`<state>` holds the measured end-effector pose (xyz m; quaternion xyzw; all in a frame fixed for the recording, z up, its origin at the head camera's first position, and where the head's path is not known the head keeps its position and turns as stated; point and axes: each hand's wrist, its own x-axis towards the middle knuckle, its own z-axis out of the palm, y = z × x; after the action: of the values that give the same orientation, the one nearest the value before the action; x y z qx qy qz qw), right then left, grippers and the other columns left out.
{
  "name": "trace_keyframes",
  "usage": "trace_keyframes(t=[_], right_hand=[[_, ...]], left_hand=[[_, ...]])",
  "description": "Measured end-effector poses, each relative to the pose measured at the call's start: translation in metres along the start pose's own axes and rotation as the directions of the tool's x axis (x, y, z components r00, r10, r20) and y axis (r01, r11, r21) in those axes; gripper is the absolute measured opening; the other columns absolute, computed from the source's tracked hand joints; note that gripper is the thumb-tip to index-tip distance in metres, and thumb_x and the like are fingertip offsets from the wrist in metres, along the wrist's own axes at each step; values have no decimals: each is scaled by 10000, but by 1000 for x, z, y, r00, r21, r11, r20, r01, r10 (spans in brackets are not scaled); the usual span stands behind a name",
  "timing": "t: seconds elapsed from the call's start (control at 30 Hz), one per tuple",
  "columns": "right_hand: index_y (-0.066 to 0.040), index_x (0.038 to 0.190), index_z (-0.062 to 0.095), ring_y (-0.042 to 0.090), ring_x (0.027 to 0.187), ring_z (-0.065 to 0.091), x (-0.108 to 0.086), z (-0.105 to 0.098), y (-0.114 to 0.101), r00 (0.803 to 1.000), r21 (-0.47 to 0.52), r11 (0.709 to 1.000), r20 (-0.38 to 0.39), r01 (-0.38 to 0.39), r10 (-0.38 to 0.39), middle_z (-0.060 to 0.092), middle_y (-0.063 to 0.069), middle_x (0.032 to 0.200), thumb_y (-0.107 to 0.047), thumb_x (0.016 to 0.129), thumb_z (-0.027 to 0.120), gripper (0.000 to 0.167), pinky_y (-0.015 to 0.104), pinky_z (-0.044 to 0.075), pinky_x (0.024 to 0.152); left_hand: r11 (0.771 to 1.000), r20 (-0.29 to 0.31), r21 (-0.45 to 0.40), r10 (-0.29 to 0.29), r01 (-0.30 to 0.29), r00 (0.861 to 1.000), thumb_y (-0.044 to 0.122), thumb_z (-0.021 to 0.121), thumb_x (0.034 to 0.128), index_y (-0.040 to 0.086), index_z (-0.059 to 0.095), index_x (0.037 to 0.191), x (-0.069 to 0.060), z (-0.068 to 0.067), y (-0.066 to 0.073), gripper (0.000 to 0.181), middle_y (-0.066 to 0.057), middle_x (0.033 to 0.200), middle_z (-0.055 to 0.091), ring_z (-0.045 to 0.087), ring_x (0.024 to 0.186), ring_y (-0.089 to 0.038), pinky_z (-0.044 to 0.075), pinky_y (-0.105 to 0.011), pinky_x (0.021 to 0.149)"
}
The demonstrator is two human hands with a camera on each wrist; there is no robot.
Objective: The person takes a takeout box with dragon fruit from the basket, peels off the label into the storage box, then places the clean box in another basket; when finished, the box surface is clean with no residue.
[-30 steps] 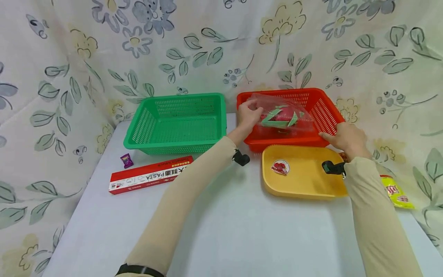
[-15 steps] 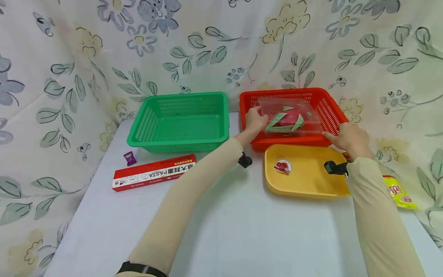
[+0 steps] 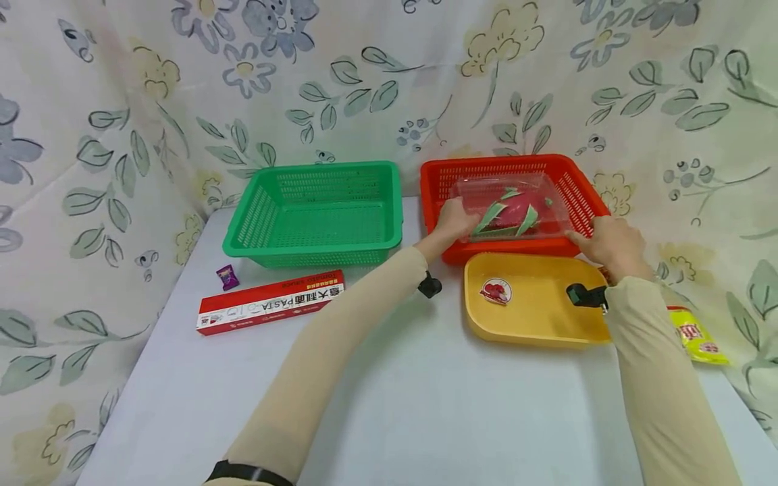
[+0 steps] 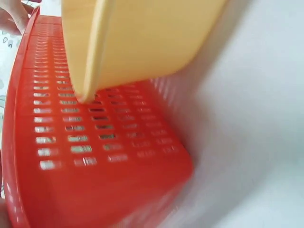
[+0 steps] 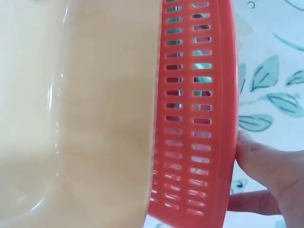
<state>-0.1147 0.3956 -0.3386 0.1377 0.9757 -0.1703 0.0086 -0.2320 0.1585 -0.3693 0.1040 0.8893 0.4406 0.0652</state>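
Note:
A clear plastic box (image 3: 474, 192) lies in the red basket (image 3: 513, 248), with a pink-and-green dragon fruit (image 3: 515, 208) showing through it. My left hand (image 3: 452, 221) holds the box's left edge over the basket's left front corner; its fingertips are partly hidden. At the opposite corner my right hand (image 3: 615, 244) grips the basket's rim. In the right wrist view the thumb (image 5: 256, 154) presses that rim and a finger goes behind the corner. Just in front of the basket stands a yellow tray (image 3: 541, 304) with a round fruit sticker.
A green basket (image 3: 331, 233) stands to the left. Before it lie a red-and-white pasta box (image 3: 270, 302) and a small purple packet (image 3: 227, 277). A yellow snack bag (image 3: 697, 335) lies beyond my right sleeve. A floral curtain (image 3: 365, 81) hangs behind the table.
The clear box has gone from tilted, its left end raised, to lying flatter in the red basket. My left hand has come down with it; my right hand keeps its place on the rim.

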Motion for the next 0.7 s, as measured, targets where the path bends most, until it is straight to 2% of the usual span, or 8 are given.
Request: trace_keyframes(t=[0.1,0.17,0.23,0.37,0.5,0.6,0.7], right_hand=[[164,1103,496,398,737,516,1,4,0,1000,24,999,-11,-24,25,526,293,912,-419,960,600,608,391,477,556],[170,1127,478,399,729,528,1,7,1,999,49,998,-16,-43,43,523,309,944,-407,966,588,609,367,491,518],[173,1159,457,404,724,544,1,9,1,998,70,996,-26,-57,59,521,327,978,-397,972,571,610,355,504,483],[170,1214,438,432,760,551,2,9,-4,995,75,996,-80,-48,54,517,347,1028,-416,976,543,641,412,538,497],[155,1282,435,479,890,501,-1,8,-15,990,59,998,-142,8,1,509,358,1090,-467,978,510,697,541,547,657],[122,1396,388,523,1030,429,-2,11,-25,987,55,997,-158,45,-36,469,382,1221,-513,977,479,766,644,479,813],[86,1457,344,545,1119,386,-4,16,-36,982,68,994,-175,82,-69,420,382,1329,-525,970,482,794,698,397,904]], left_hand=[[998,31,58,34,-36,999,222,649,948,30,491,1404,-3,-3,0,520,-65,1349,562,566,1162,-172,487,-242,961],[990,46,115,73,-78,996,256,624,963,43,366,1504,-6,-7,0,636,-65,1514,416,439,1348,-192,387,-282,1083],[977,58,164,125,-133,990,277,594,975,45,281,1547,-9,-12,1,691,-78,1600,282,312,1445,-218,298,-317,1144],[933,79,290,201,-216,976,340,557,981,76,246,1563,-18,-24,4,711,-68,1626,217,242,1470,-236,269,-365,1163],[863,88,436,242,-256,966,414,524,984,99,232,1569,-29,-33,2,727,-68,1634,193,212,1475,-270,268,-401,1163],[822,80,504,260,-264,962,461,499,982,112,225,1574,-39,-36,-2,740,-67,1635,186,191,1476,-297,311,-426,1142],[800,62,540,273,-262,960,493,485,977,138,208,1582,-49,-39,-6,755,-56,1641,165,168,1476,-313,323,-457,1133]])
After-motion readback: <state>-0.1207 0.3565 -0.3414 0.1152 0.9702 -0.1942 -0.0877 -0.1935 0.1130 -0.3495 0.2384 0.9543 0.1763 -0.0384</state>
